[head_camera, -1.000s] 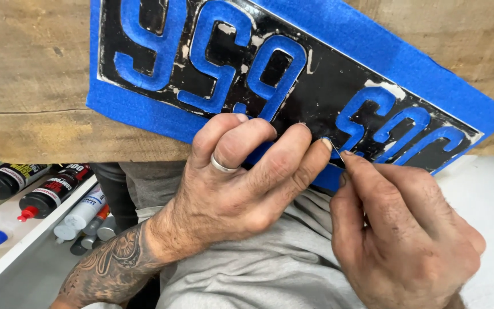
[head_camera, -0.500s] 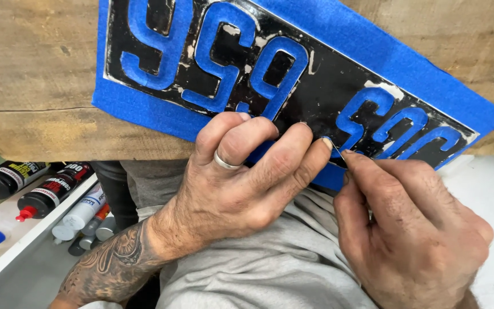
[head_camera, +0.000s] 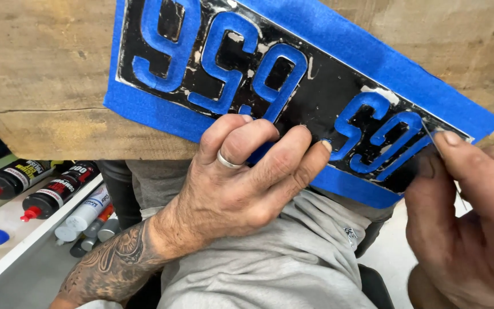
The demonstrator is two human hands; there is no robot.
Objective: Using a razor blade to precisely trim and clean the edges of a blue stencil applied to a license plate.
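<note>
Left hand point(head_camera: 247, 177), fingers extended, presses flat on the black embossed plate point(head_camera: 321, 103) masked with matte blue tape point(head_camera: 161, 111). Right hand point(head_camera: 470, 217) pinches a thin metal blade point(head_camera: 433, 137) at a raised character.

A workshop is indicated: a rough, worn wooden workbench point(head_camera: 41, 74) is seen, with black red-capped polish bottles point(head_camera: 35, 186) (several, lying flat) shelved below.
</note>
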